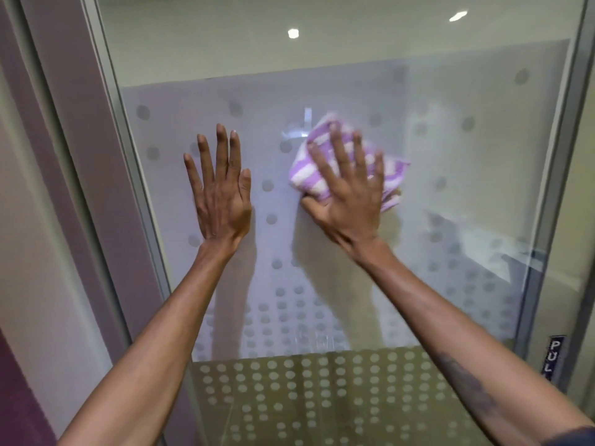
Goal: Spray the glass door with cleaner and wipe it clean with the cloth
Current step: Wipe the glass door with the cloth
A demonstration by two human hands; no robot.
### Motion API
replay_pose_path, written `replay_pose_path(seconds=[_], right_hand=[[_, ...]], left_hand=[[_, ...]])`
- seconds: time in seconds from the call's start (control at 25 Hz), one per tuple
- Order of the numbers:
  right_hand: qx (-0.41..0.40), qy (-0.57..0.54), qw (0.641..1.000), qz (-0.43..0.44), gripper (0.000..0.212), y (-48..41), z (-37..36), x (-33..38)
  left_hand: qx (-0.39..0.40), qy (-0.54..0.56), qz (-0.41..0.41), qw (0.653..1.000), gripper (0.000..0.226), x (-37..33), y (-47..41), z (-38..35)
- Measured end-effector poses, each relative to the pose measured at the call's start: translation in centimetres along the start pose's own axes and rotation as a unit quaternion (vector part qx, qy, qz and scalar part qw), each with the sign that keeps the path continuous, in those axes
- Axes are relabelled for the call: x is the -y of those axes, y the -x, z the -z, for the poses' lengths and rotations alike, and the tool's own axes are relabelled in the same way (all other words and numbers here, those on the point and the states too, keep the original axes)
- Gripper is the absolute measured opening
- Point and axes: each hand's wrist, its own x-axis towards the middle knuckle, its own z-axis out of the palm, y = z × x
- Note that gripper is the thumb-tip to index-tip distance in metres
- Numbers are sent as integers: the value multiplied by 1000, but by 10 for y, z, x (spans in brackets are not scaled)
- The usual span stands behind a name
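Note:
The glass door (450, 140) fills the view, with a frosted band covered in grey dots across its middle. My right hand (347, 194) presses a folded purple-and-white striped cloth (325, 162) flat against the frosted part, fingers spread over it and slightly blurred. My left hand (222, 191) lies flat on the glass to the left of the cloth, fingers apart, holding nothing. No spray bottle is in view.
A metal door frame (128, 175) runs down the left edge beside a mauve wall panel (64, 123). On the right stile sits a small dark "PULL" label (554, 357). Ceiling lights reflect in the upper glass.

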Motion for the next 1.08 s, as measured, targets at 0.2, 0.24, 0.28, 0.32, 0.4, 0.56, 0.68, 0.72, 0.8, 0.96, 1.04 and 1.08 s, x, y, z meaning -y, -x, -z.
replay_pose_path(seconds=[0.2,0.24,0.28,0.32,0.4,0.56,0.68,0.72,0.8,0.96,1.04,1.08], right_hand=[[123,-30,972,196,68,141,-1,11],[136,-17,966,219,68,162,2,-6],[137,-3,964,227,69,175,7,-26],[126,10,968,216,72,181,12,-50],[92,22,985,142,74,173,22,-95],[22,0,996,-88,62,106,30,-138],[4,-24,993,-116,71,66,19,-93],[10,-26,997,-67,70,63,14,-68],[41,-55,996,54,67,72,6,-16],[125,-106,969,184,66,137,-7,50],[175,-99,945,259,65,178,-13,67],[194,-101,930,296,62,192,-15,71]], left_hand=[[4,-4,4,1000,58,3,0,1],[3,-1,4,1000,58,2,1,1],[3,1,3,1000,58,1,1,2],[3,1,2,1000,57,1,1,2],[0,5,0,1000,56,-1,1,3],[-13,2,1,1000,56,-1,0,0],[-22,0,4,1000,55,-1,1,-3],[-24,-3,2,1000,55,0,2,-3],[-23,-4,-1,1000,55,1,0,-3],[-30,-8,-6,999,55,2,-1,-3],[-32,-8,-10,999,55,3,-1,-5],[-32,-8,-13,999,55,5,0,-6]])
